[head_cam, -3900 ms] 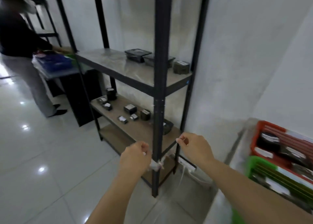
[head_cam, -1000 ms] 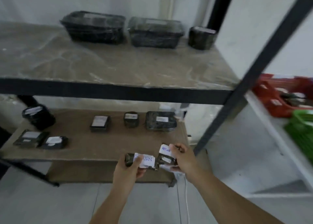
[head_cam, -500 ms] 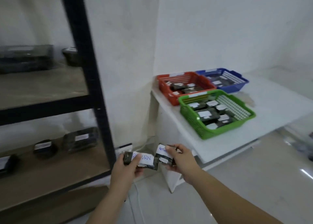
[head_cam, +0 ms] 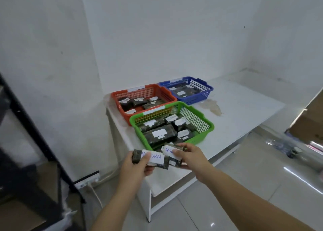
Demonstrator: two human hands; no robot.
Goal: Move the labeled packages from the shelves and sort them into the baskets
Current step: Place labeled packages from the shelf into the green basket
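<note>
My left hand grips a dark wrapped package with a white "RETURN" label. My right hand grips a second dark labelled package right beside it. Both are held just in front of the white table's near corner, below the green basket. The green basket holds several dark labelled packages. Behind it stand an orange basket and a blue basket, each holding labelled packages too.
The white table carries the three baskets and a brownish stain. The black shelf frame stands at the left. A power strip with a cable lies on the floor by the wall. Clutter sits at the far right.
The view has swung right from the shelves to the table, and the baskets are now closer and more central. Both hands still hold their packages, now near the green basket's front.
</note>
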